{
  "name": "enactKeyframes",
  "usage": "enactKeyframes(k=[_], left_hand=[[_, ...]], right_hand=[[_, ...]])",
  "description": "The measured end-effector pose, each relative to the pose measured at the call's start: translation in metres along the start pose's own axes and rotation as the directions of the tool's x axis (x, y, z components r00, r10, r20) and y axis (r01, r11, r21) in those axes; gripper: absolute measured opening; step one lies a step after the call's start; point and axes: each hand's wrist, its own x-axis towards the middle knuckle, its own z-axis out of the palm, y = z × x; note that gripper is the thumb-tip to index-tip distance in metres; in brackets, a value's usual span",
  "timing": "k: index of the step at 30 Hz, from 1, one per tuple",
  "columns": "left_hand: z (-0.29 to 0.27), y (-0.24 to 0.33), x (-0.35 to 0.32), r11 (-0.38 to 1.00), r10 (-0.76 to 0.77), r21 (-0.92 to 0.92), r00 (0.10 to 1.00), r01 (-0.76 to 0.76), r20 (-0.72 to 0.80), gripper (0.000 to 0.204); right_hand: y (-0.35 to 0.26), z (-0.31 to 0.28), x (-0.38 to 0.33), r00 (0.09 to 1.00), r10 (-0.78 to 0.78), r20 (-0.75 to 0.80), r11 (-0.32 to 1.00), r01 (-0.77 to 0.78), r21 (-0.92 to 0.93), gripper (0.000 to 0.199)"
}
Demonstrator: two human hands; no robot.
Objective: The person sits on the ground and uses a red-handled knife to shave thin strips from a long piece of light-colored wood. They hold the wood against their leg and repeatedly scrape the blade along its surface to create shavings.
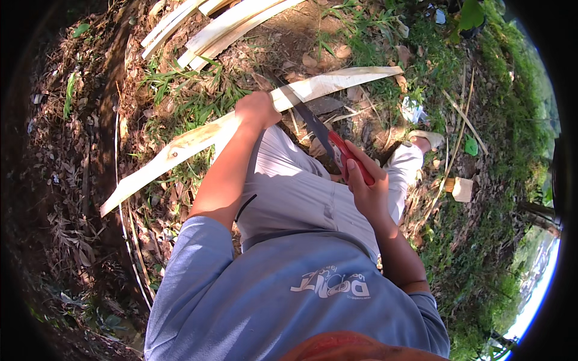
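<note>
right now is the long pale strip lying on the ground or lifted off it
Lifted. The left hand grips the long pale strip near its middle, across the lap, and the knife in the right hand meets it.

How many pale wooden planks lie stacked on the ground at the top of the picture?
About 4, lying side by side in the stack of planks at the upper left; overlaps may hide more. Separately, the left hand grips one long plank.

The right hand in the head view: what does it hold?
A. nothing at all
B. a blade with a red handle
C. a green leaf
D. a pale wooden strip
B: the right hand is closed on the red handle of a dark blade, which crosses the long pale wooden strip that the left hand grips.
</note>
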Motion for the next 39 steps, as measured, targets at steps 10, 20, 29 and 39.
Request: enactKeyframes(k=[10, 20, 29, 39], left_hand=[[0.006, 0.003, 0.003, 0.999, -0.026, 0.027, 0.999, 0.026, -0.021, 0.052], [-0.002, 0.002, 0.0, 1.0, -0.011, -0.012, 1.0, 0.012, 0.02, 0.044], [0.002, -0.001, -0.003, 1.0, 0.008, -0.012, 1.0, -0.009, -0.02, 0.047], [0.062, -0.007, 0.008, 0.978, 0.203, 0.133, 0.855, -0.159, -0.477, 0.047]], right_hand=[[0.041, 0.063, 0.079, 0.998, -0.044, -0.053, 0.977, 0.054, 0.207, 0.04], [0.063, 0.046, 0.05, 1.0, -0.014, -0.021, 0.971, 0.019, 0.239, 0.044], [0.043, 0.02, 0.006, 0.999, -0.025, -0.04, 0.992, 0.03, 0.122, 0.043], [0.015, -0.043, -0.069, 0.926, -0.177, -0.334, 0.981, 0.192, 0.011, 0.046]])
